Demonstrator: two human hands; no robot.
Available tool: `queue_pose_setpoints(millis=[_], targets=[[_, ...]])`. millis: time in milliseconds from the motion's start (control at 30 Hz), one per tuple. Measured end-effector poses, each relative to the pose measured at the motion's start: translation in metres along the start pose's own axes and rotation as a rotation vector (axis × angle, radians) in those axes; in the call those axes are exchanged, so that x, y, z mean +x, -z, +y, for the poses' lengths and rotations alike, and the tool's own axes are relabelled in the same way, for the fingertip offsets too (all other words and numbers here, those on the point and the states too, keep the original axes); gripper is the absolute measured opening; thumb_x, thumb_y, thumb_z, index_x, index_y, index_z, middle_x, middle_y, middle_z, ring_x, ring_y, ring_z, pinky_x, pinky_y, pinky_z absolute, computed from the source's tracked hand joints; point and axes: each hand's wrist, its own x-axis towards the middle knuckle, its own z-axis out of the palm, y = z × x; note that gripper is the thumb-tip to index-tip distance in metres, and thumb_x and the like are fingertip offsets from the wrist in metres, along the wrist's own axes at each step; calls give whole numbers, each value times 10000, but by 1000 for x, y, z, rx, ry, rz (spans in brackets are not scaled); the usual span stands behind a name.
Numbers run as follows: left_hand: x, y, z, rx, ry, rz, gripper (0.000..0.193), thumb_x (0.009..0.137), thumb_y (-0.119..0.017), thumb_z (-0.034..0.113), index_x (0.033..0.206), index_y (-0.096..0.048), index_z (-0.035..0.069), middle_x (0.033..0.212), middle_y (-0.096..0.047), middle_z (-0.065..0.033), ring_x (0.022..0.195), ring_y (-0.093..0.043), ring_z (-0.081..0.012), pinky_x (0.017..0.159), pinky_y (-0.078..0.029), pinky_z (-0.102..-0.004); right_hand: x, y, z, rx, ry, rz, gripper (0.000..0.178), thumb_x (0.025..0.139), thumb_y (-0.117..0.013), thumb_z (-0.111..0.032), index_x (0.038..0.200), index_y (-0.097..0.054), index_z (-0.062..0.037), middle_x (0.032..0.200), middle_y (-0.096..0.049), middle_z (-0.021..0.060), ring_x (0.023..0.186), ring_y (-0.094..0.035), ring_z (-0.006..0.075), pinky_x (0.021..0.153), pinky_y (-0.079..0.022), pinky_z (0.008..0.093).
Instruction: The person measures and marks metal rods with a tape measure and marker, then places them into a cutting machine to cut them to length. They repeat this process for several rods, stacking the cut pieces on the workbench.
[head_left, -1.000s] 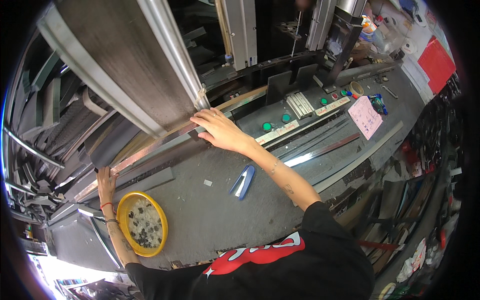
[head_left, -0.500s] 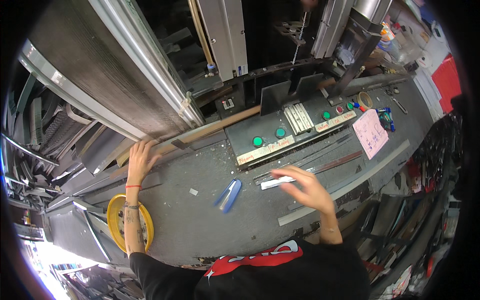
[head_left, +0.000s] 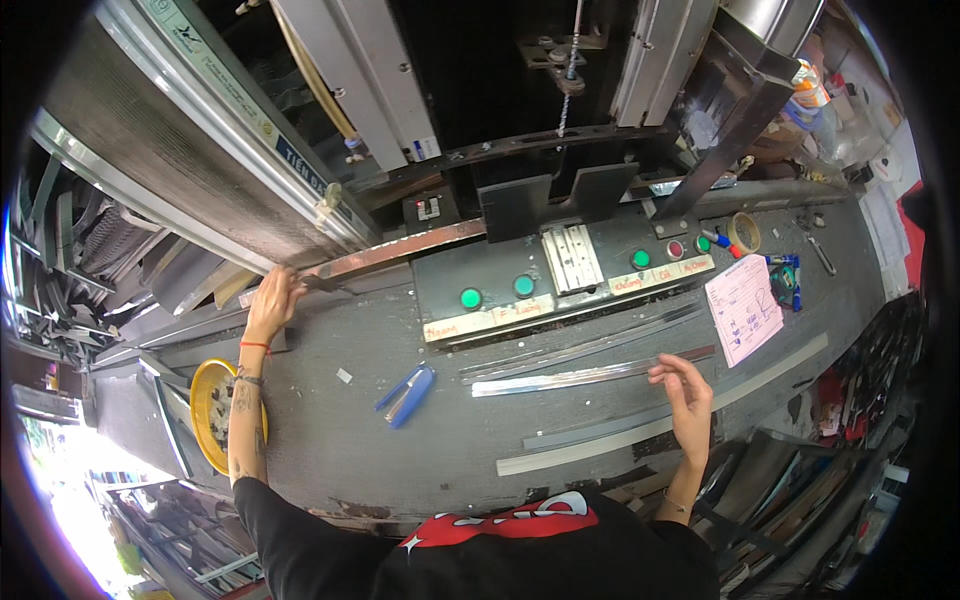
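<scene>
At the back left, my left hand [head_left: 272, 302] is closed over a long brown strip [head_left: 410, 246] along the rear of the bench, its fingers bent at the strip's near end. A small dark flat piece [head_left: 325, 284] lies just beside those fingertips. My right hand [head_left: 688, 402] hovers over the right half of the bench, thumb and bent fingers apart. Its fingertips are closest to a shiny silver strip [head_left: 550, 381] lying lengthwise; whether they touch it I cannot tell. A blue stapler-like tool [head_left: 407, 396] lies between the hands.
A black control box [head_left: 480, 270] with green and red buttons stands at the back. Pale and grey strips [head_left: 600, 450] lie along the front. Right of them are a pink written sheet [head_left: 745, 310], tape roll [head_left: 744, 232] and pens. A yellow basin [head_left: 208, 440] sits left.
My right hand has moved right along the silver strip, whose length now shows. My left fingers have drawn in from a spread pose. The whole view has shifted.
</scene>
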Motion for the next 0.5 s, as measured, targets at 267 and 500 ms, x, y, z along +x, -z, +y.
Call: queue_pose_setpoints(millis=[267, 500], targets=[[14, -16, 36, 97, 93, 156, 395, 763, -613, -19, 1151, -569, 46, 1088, -530, -138, 1021, -507, -326, 915, -401, -437, 102, 80, 1, -514, 286, 129, 219, 932, -525, -76, 1103, -618, 23, 1026, -657, 123, 971, -613, 227, 892, -452, 334], [7, -14, 59, 169, 297, 175, 397, 853, -618, 103, 1245, -554, 94, 1229, -508, -123, 1156, -470, -322, 1001, -356, -433, 265, 85, 28, -1032, 611, 39, 349, 857, -554, -35, 1204, -543, -7, 1186, -567, 174, 1098, -515, 379, 959, -407, 432]])
